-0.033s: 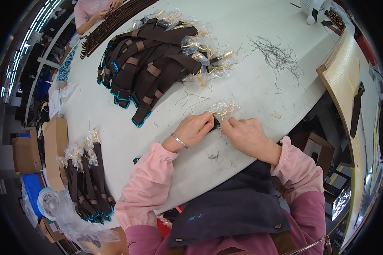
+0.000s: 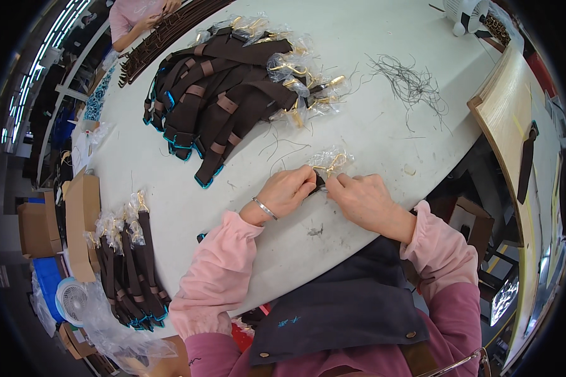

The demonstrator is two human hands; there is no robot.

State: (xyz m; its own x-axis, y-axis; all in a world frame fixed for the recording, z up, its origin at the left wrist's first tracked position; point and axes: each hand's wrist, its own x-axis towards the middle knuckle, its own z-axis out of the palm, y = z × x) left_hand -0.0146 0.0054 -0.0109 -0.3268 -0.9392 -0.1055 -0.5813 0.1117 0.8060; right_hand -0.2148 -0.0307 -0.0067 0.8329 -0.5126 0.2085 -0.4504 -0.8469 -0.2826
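Observation:
My left hand [image 2: 283,191] is closed on the end of a dark strap [image 2: 319,183] near the front edge of the table. A gold metal clasp [image 2: 338,161] wrapped in clear plastic lies just beyond that end. Close beside it, my right hand [image 2: 366,201] has thumb and fingers pinched together; what is between them is too small to make out. A blue-edged buckle [image 2: 201,237] peeks out by my left sleeve, and my forearm hides the strap's middle. Farther off, a large pile of dark straps [image 2: 192,116] has brown loops, blue-edged buckles and plastic-wrapped gold clasps.
More dark straps [image 2: 141,264] hang over the table's left edge by a cardboard box [image 2: 82,213]. Loose threads [image 2: 412,85] lie at the far right of the white table [image 2: 264,251]. A wooden board [image 2: 503,100] borders the right side. Another person's arm [image 2: 129,38] shows far left.

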